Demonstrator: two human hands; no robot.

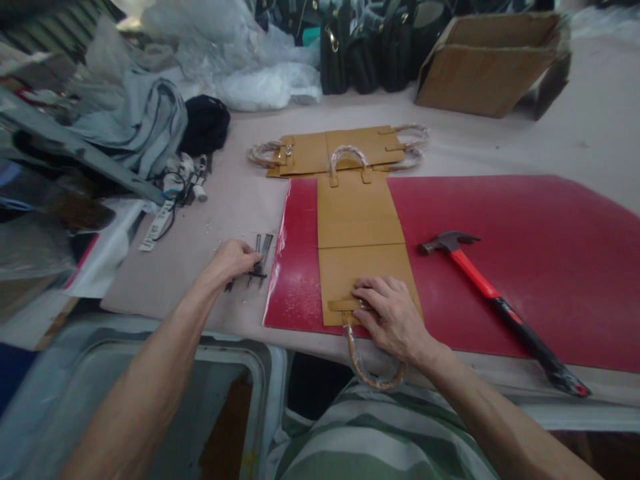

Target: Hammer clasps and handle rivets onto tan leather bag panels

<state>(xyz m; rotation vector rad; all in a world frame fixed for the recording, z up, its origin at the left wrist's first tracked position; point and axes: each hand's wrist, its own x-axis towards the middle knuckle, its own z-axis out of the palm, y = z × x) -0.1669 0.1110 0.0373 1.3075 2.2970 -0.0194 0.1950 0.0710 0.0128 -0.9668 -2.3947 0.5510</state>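
Observation:
A tan leather bag panel [359, 230] lies unfolded on a red board, with a plastic-wrapped handle [347, 160] at its far end. Its near handle [375, 382] hangs past the board's front edge. My right hand [393, 317] is over the near end, thumb and fingers closing on the strap tab [344, 305], where a small shiny fitting shows partly. Left of the board, my left hand [235, 259] pinches at a group of slim metal punches [265, 248]; its fingertips partly hide them. A claw hammer [493, 293] with a red and black handle rests on the board's right side.
More tan bag panels [305, 153] with wrapped handles lie behind the red board [525, 267]. A cardboard box [480, 63], dark bags [370, 53] and clear plastic [270, 83] stand farther back. Grey cloth [135, 120] and cluttered tools are at left; a plastic bin [273, 373] sits below the table edge.

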